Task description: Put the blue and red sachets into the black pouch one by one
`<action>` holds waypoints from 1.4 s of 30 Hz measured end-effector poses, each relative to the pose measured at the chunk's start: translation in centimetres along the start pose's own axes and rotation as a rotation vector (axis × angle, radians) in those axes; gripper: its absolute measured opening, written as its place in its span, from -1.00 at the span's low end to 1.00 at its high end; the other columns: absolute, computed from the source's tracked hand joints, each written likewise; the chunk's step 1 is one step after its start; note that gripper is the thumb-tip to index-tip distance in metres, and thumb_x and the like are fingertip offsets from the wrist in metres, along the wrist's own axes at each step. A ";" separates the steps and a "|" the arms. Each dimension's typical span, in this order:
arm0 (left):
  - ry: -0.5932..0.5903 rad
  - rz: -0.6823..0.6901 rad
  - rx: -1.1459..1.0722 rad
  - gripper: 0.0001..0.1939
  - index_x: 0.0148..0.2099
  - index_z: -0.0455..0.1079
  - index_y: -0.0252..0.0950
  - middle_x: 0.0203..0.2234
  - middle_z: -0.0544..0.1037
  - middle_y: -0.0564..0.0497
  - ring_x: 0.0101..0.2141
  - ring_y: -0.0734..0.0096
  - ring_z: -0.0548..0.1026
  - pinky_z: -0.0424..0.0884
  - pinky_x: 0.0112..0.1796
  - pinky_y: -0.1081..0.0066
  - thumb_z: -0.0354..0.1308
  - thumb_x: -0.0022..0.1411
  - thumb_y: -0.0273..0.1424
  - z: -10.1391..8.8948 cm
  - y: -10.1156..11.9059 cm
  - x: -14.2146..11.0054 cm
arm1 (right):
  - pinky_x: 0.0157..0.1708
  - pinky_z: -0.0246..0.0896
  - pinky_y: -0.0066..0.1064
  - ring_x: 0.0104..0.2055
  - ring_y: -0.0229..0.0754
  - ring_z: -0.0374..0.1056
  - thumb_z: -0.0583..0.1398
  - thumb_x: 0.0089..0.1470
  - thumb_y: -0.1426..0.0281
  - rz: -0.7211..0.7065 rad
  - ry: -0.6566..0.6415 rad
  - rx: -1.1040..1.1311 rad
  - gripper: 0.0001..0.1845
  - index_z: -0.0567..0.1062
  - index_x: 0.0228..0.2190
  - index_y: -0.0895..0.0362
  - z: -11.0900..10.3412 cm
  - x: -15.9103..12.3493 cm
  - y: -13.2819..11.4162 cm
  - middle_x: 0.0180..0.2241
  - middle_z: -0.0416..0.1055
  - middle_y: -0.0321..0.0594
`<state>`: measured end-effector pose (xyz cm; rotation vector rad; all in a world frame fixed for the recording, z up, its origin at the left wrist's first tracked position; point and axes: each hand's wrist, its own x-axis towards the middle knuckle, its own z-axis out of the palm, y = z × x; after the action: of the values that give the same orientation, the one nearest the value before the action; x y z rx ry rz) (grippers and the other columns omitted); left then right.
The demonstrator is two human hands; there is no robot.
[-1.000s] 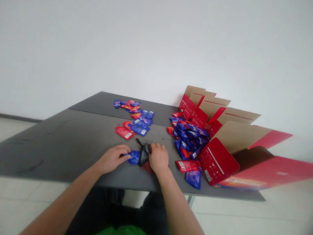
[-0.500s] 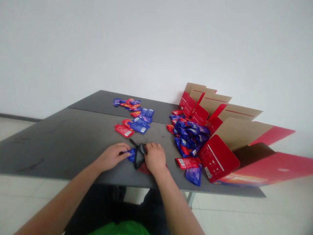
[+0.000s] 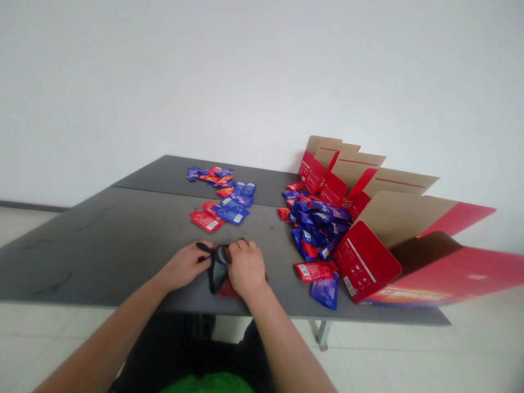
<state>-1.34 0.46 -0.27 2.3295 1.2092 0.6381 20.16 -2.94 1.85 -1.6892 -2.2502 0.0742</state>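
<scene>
Soft black fabric loop [image 3: 215, 275] looks light and limp, easiest pinched along its upper edge. Left hand [image 3: 184, 266] and right hand [image 3: 245, 267] press close together on it, above a dark red sachet [image 3: 228, 292] near the counter's [image 3: 102, 245] front edge.

Single head-worn view, looking forward and down from above the person's lap, close over the left hand [image 3: 184, 266] and right hand [image 3: 246, 267], toward the grey tabletop [image 3: 102, 245] and white wall [image 3: 262, 82].

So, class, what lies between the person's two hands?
In the head view, a black looped strap sits between the left hand and right hand, a red packet under it.
</scene>
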 end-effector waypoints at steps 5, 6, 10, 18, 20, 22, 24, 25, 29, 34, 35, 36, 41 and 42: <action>-0.010 0.034 -0.005 -0.70 -0.30 0.54 -0.21 -0.11 0.62 -0.02 -0.07 0.25 0.56 0.42 0.02 0.32 0.13 0.40 -0.18 -0.2 0.1 0.1 | -0.09 0.17 -0.28 -0.05 -0.03 0.33 0.19 0.27 0.44 0.224 -0.045 -0.100 -0.86 0.53 -0.14 0.11 -2.3 0.3 5.7 -0.07 0.50 -0.09; -0.010 0.041 -0.007 -0.71 -0.31 0.54 -0.21 -0.11 0.62 -0.01 -0.08 0.25 0.56 0.42 0.01 0.33 0.13 0.40 -0.18 -0.2 0.0 0.1 | -0.09 0.17 -0.27 -0.05 -0.03 0.33 0.19 0.28 0.43 0.231 -0.027 -0.107 -0.86 0.53 -0.14 0.12 -2.7 0.3 5.6 -0.07 0.50 -0.08; -0.011 0.029 -0.010 -0.73 -0.30 0.54 -0.19 -0.15 0.63 -0.01 -0.11 0.22 0.57 0.44 -0.01 0.32 0.11 0.38 -0.22 -0.1 -0.3 0.0 | -0.07 0.18 -0.25 -0.03 -0.01 0.30 0.18 0.30 0.34 0.088 0.107 -0.040 -0.86 0.51 -0.14 0.08 -2.3 0.4 1.2 -0.08 0.49 -0.11; 0.008 0.018 -0.014 -0.75 -0.27 0.54 -0.21 -0.12 0.63 -0.03 -0.09 0.23 0.56 0.44 0.00 0.32 0.12 0.38 -0.24 0.0 0.0 0.0 | -0.10 0.16 -0.27 -0.04 -0.04 0.31 0.17 0.30 0.40 0.079 -0.023 -0.049 -0.88 0.52 -0.17 0.06 -1.0 -0.3 2.6 -0.08 0.50 -0.17; -0.001 0.041 -0.014 -0.70 -0.33 0.52 -0.21 -0.11 0.63 -0.02 -0.08 0.25 0.56 0.44 0.00 0.34 0.12 0.39 -0.19 -0.1 0.1 0.0 | -0.10 0.16 -0.27 -0.05 -0.04 0.32 0.18 0.29 0.41 0.183 -0.051 -0.101 -0.87 0.53 -0.16 0.09 -2.2 -0.2 5.0 -0.08 0.50 -0.13; -0.002 0.038 -0.011 -0.69 -0.32 0.53 -0.21 -0.11 0.63 -0.01 -0.09 0.26 0.56 0.44 0.00 0.35 0.13 0.39 -0.16 -0.2 -0.1 0.1 | -0.11 0.17 -0.27 -0.06 -0.03 0.33 0.16 0.31 0.41 0.226 -0.031 -0.126 -0.86 0.53 -0.16 0.11 -3.3 0.0 5.7 -0.09 0.50 -0.10; -0.009 0.036 -0.008 -0.69 -0.31 0.54 -0.20 -0.10 0.63 -0.01 -0.08 0.25 0.56 0.44 0.01 0.35 0.13 0.39 -0.15 -0.1 -0.3 0.0 | -0.10 0.18 -0.26 -0.05 -0.02 0.32 0.14 0.34 0.36 0.189 0.034 -0.106 -0.84 0.53 -0.16 0.10 -3.8 0.2 4.3 -0.10 0.50 -0.09; -0.012 0.033 -0.006 -0.68 -0.31 0.55 -0.19 -0.11 0.63 -0.01 -0.08 0.24 0.56 0.44 0.01 0.34 0.12 0.39 -0.14 -0.1 -0.4 0.0 | -0.09 0.18 -0.25 -0.04 -0.01 0.32 0.13 0.35 0.33 0.148 0.071 -0.085 -0.83 0.52 -0.15 0.09 -3.6 0.3 3.1 -0.09 0.49 -0.09; 0.006 -0.020 0.026 -0.69 -0.31 0.57 -0.17 -0.13 0.66 -0.02 -0.09 0.18 0.57 0.46 -0.02 0.29 0.11 0.37 -0.17 0.1 -0.6 -0.1 | -0.09 0.19 -0.25 -0.03 -0.02 0.30 0.09 0.37 0.36 -0.012 0.051 -0.026 -0.81 0.51 -0.17 0.06 -1.8 0.4 -0.8 -0.09 0.49 -0.14; -0.012 0.020 0.013 -0.70 -0.29 0.56 -0.19 -0.10 0.64 -0.02 -0.06 0.22 0.56 0.44 0.03 0.31 0.11 0.40 -0.17 -0.2 0.1 0.0 | -0.05 0.17 -0.28 -0.02 -0.05 0.31 0.17 0.29 0.42 0.141 -0.044 -0.057 -0.85 0.52 -0.13 0.08 -1.3 -0.1 3.5 -0.07 0.49 -0.12; -0.020 0.028 0.004 -0.69 -0.30 0.55 -0.20 -0.10 0.63 -0.02 -0.07 0.24 0.56 0.43 0.03 0.32 0.11 0.41 -0.17 -0.3 0.1 0.0 | -0.06 0.17 -0.28 -0.03 -0.05 0.32 0.17 0.29 0.42 0.184 -0.047 -0.078 -0.85 0.52 -0.13 0.09 -1.7 -0.1 4.7 -0.06 0.49 -0.11; -0.023 0.030 -0.002 -0.69 -0.31 0.54 -0.20 -0.09 0.63 -0.01 -0.07 0.25 0.56 0.43 0.02 0.33 0.11 0.41 -0.17 -0.3 0.1 0.0 | -0.07 0.17 -0.28 -0.03 -0.04 0.32 0.16 0.30 0.43 0.221 -0.046 -0.097 -0.85 0.53 -0.13 0.10 -2.2 -0.1 5.7 -0.07 0.49 -0.09; -0.021 0.017 0.008 -0.69 -0.31 0.52 -0.20 -0.09 0.63 -0.01 -0.06 0.23 0.56 0.42 0.03 0.33 0.11 0.39 -0.15 -0.2 -0.4 0.0 | -0.07 0.18 -0.26 -0.03 -0.02 0.30 0.15 0.34 0.34 0.184 0.094 -0.064 -0.84 0.52 -0.14 0.10 -3.6 0.4 3.2 -0.08 0.48 -0.07; -0.022 0.007 0.016 -0.69 -0.32 0.53 -0.20 -0.12 0.64 -0.02 -0.08 0.22 0.57 0.43 0.01 0.32 0.11 0.39 -0.16 -0.2 -0.5 0.0 | -0.07 0.19 -0.25 -0.03 -0.01 0.29 0.14 0.35 0.32 0.132 0.112 -0.042 -0.83 0.52 -0.14 0.09 -3.3 0.6 1.8 -0.08 0.48 -0.08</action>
<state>-1.71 0.73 -0.39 2.3485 1.2016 0.6056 22.62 -2.36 4.69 -1.8154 -2.0718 -0.0360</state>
